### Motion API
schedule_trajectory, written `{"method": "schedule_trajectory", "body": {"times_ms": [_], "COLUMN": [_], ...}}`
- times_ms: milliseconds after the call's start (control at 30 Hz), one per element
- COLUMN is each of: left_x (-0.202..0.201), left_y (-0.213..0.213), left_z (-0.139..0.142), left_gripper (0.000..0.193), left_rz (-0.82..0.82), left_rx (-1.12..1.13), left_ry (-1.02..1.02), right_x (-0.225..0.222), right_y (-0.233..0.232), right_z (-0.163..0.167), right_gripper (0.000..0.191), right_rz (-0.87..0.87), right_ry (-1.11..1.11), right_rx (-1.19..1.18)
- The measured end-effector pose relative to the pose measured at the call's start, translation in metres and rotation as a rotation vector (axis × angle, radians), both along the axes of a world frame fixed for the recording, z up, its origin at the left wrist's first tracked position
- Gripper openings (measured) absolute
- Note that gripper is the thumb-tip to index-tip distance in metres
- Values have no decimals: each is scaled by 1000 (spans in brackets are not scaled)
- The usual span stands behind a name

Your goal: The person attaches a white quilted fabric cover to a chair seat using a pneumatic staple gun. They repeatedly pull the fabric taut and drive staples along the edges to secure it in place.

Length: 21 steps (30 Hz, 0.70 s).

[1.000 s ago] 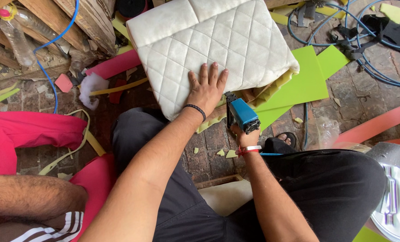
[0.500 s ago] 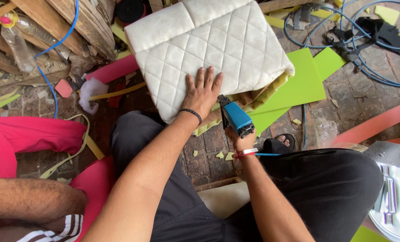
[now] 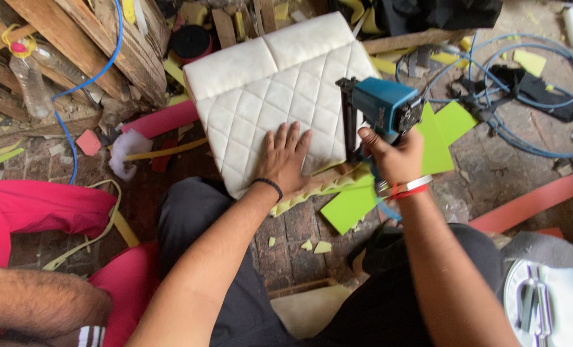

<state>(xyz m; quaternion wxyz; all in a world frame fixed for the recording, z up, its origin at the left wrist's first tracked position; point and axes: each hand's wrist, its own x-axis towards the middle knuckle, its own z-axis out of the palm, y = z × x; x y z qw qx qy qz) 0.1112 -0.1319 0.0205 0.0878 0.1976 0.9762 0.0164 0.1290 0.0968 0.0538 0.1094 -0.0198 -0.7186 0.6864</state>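
Observation:
A white quilted cushion panel [image 3: 260,90] rests on my lap and the brick floor, tilted up toward the far side. My left hand [image 3: 285,159] lies flat on its near part, fingers spread, a black band at the wrist. In my right hand [image 3: 392,154] is a teal pneumatic staple gun [image 3: 379,109], lifted over the cushion's right edge with its black nose pointing down. Red and white bands circle that wrist. Yellow egg-crate foam [image 3: 318,186] sticks out under the cushion's near edge.
Green foam sheets [image 3: 350,205] lie right of the cushion. Blue air hose [image 3: 492,83] coils at the far right. Wooden frame pieces [image 3: 74,45] and a plastic bottle [image 3: 26,77] stand far left. Another person's leg [image 3: 35,308] and pink fabric [image 3: 29,205] lie left. A silver disc [image 3: 550,302] sits near right.
My right hand has raised the staple gun from beside my knee up to the cushion's right edge. My left hand stays pressed on the cushion.

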Motion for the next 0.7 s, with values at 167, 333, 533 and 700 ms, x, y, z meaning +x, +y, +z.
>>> {"method": "schedule_trajectory", "body": {"times_ms": [167,333,533,700], "left_x": [-10,-29,-45,-32], "left_y": [2,23,58,74], "left_z": [5,9,39,62], "left_gripper": [89,78,80,63], "left_rz": [78,66,7,-14], "left_rx": [295,1243,708,521], "left_ry": [-101,-309,179,212], "right_x": [-20,-38,-49,-39], "right_y": [-20,-15,-19,0], "right_z": [-3,-5,-30,-45], "right_gripper": [25,34,40,39], "right_rz": [-54,61,113,139], "right_ry": [-181,-291,-266,-270], "right_rx": [-542,-910,-1043,-1232]}}
